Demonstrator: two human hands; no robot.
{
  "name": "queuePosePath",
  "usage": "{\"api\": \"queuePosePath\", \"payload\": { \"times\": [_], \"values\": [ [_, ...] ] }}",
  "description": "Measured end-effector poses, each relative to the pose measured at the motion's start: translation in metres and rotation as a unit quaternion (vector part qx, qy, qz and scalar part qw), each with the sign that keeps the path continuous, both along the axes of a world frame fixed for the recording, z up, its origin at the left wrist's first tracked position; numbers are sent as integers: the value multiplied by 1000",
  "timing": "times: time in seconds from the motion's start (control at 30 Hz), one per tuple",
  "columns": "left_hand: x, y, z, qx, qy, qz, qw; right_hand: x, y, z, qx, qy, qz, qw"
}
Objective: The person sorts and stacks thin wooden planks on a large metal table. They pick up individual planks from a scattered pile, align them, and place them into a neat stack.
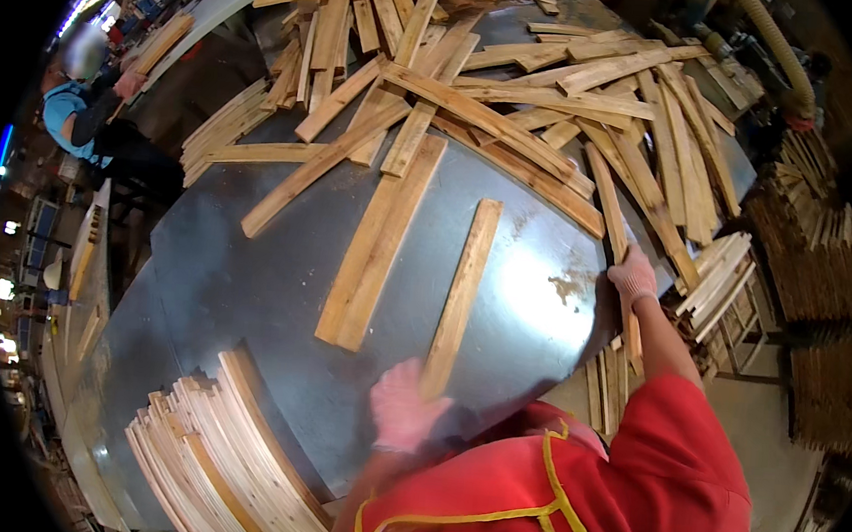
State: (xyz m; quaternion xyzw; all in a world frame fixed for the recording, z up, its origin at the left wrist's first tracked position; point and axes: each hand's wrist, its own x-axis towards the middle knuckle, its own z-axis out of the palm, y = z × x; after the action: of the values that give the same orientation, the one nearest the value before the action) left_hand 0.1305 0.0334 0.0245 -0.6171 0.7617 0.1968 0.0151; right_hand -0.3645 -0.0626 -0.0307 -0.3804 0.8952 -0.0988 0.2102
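My left hand (pixel 401 406), in a pale pink glove, grips the near end of a long thin wooden slat (pixel 463 293) that lies on the grey metal table (pixel 227 282). My right hand (pixel 633 276), also gloved, is closed on another slat (pixel 615 220) at the table's right edge; that slat runs up into the pile. Both arms wear red sleeves with yellow trim. A wider pair of slats (pixel 380 243) lies just left of the one in my left hand.
A big loose heap of slats (pixel 518 85) covers the far half of the table. A neat stack of slats (pixel 225 460) sits at the near left edge. More stacked slats (pixel 717 276) stand right of the table. A person in blue (pixel 86 114) works far left.
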Motion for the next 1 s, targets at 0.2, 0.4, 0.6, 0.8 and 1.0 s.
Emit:
{"api": "queuePosePath", "payload": {
  "times": [0.2, 0.4, 0.6, 0.8, 1.0],
  "values": [
    [-9, -32, -36, -94, 99, 31, 990, 72, 15, 22, -232, -229, 26, 945],
    [37, -133, -42, -155, -56, 87, 982, 74, -173, 63, -212, 18, 230, 950],
    [43, -141, -44, -52, -180, 158, 970, 117, -244, 43, -60, 70, 241, 966],
    [33, -53, -12, 48, -139, 189, 971, 217, -123, 63, -15, -261, 238, 935],
    [89, 31, -14, 48, 181, 262, 947, 268, -5, 43, 38, -817, 70, 571]
  ]
}}
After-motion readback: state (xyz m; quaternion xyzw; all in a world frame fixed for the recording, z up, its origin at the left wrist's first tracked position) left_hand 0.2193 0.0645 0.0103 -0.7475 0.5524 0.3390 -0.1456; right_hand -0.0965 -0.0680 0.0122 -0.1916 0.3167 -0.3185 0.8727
